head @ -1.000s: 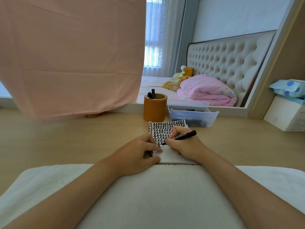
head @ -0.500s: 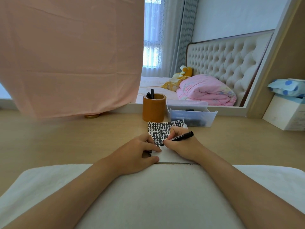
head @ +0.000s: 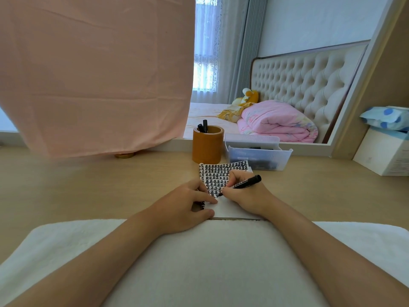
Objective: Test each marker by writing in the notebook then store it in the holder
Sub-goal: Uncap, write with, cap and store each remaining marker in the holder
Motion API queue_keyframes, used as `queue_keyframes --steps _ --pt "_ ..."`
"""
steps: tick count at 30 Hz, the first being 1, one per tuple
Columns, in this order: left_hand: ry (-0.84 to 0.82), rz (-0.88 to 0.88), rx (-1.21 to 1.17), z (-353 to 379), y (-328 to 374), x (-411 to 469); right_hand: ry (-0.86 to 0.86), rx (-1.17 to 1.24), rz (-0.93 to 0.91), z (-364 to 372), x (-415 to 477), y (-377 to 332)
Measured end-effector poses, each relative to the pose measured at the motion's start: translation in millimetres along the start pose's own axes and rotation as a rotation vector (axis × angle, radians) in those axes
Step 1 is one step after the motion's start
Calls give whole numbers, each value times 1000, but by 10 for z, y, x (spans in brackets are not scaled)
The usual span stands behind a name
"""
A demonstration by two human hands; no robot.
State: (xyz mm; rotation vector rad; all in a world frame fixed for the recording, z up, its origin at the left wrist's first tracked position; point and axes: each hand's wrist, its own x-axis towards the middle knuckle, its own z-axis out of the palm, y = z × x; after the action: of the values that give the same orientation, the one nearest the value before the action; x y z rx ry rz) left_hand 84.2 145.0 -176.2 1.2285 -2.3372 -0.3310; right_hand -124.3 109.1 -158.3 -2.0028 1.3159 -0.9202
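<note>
A small spiral notebook (head: 218, 177) lies open on the wooden desk, its page covered with rows of black marks. My right hand (head: 245, 196) grips a black marker (head: 246, 182) with the tip down on the page. My left hand (head: 183, 207) rests flat on the notebook's lower left corner, pinning it. Behind the notebook stands a brown round holder (head: 207, 145) with two black markers (head: 203, 126) sticking out. To its right is a clear plastic tray (head: 259, 155) with several dark markers inside.
A mirror with a pink cloth (head: 95, 72) draped over its left part rises at the desk's back edge. A white box (head: 385, 151) with a blue dotted pack on top stands at the far right. A white towel (head: 199, 262) covers the near edge.
My right hand has shifted slightly left along the page with the marker, writing. My left hand has stayed on the notebook.
</note>
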Motion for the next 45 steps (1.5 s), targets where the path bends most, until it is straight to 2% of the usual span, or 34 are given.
queue_keyframes --steps 9,19,24,26,30,33,38,42,45 --pt "5 2 -11 -7 9 -3 -58 -1 -50 -38 -24 -18" --pt "13 5 -2 -9 18 15 -44 5 10 -16 9 1" --pt "10 17 10 -21 28 6 5 335 132 -76 -11 -1" --pt "19 19 -4 -37 40 2 11 392 134 -98 -19 -4" --pt "217 -13 -68 -77 24 -8 50 461 109 -121 -6 -15" --pt "338 -86 12 -97 -79 24 74 475 63 -156 13 -17" --pt "253 -252 144 -56 -271 93 13 545 68 -141 50 -47" --pt "203 -278 144 -60 -268 104 -26 678 118 -156 49 -91" --pt "169 -244 122 -93 -270 76 28 441 53 -166 49 -90"
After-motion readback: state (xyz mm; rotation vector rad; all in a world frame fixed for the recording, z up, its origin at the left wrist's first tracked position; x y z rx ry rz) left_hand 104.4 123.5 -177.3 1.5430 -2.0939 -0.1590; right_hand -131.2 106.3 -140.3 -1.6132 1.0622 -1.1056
